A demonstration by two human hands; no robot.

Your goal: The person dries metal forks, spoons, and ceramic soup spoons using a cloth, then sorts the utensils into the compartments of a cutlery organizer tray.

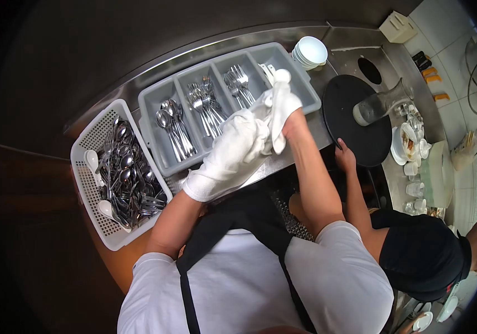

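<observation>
A white cloth (230, 147) is wrapped over both my hands, in front of the grey cutlery tray (145, 125). My left hand (244, 133) is bunched inside it, its fingers hidden. Beside it, my right hand (287, 114) is also covered by cloth and closed around a white spoon (282, 76), whose rounded end sticks out above. Other white spoons (268, 72) lie in the tray's right compartment. Metal spoons (174, 125) fill part of the left compartment, and forks (205, 103) lie in the two middle ones.
A white perforated basket (82, 183) heaped with mixed cutlery stands at left. Stacked bowls (311, 53) sit behind the tray. At right, a co-worker's hand (345, 156) touches a round black tray (355, 145) carrying a glass carafe (380, 103). Used dishes (400, 147) stand beyond.
</observation>
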